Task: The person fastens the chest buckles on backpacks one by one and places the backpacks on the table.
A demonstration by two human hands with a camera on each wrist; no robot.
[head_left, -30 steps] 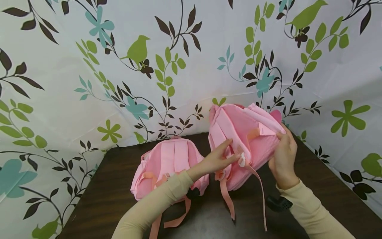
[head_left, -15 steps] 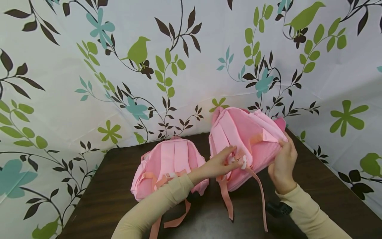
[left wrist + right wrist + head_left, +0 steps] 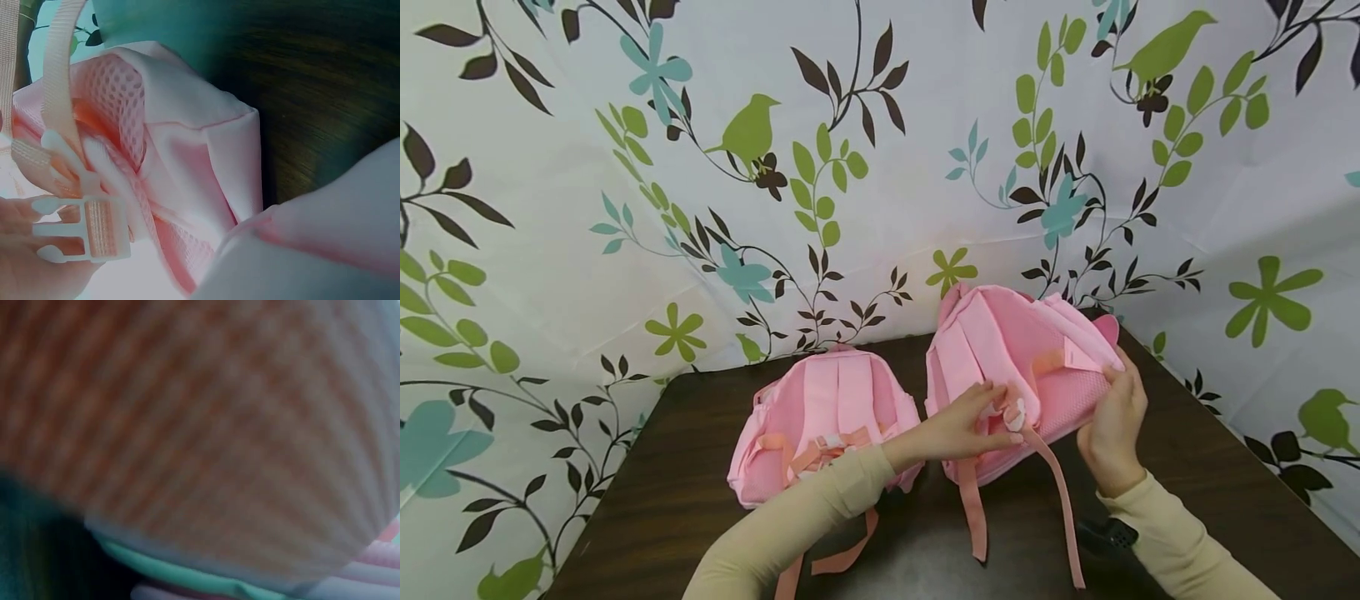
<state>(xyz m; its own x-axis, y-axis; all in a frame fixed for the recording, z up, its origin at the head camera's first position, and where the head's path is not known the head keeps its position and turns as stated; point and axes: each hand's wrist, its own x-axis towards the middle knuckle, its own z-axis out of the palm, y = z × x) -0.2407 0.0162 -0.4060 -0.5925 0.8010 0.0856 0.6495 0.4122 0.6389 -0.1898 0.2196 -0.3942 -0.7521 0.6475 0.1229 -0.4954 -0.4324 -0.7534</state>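
A pink backpack (image 3: pixel 992 350) leans tilted at the right of the table, its padded shoulder straps facing me. My right hand (image 3: pixel 1116 417) grips its right edge, thumb in front and the other fingers hidden behind. At the lower end of a shoulder strap, my left hand (image 3: pixel 966 425) holds a white plastic buckle (image 3: pixel 1015 414) between thumb and fingers. In the left wrist view, the pronged half of a white buckle (image 3: pixel 84 230) lies against that hand, threaded with peach webbing (image 3: pixel 59 75). Blurred mesh fabric (image 3: pixel 206 437) fills most of the right wrist view.
A second pink backpack (image 3: pixel 775 442) stands on the dark wood table (image 3: pixel 655 500) at the left, straps facing me, partly covered by my left sleeve (image 3: pixel 805 508). Loose peach strap ends (image 3: pixel 1060 508) hang toward the front. Behind rises a leaf-and-bird patterned curtain (image 3: pixel 910 192).
The right backpack has come down and slightly right, lowering toward the table, with both hands moving along with it. The left hand stays at the buckle; the left backpack has not moved.
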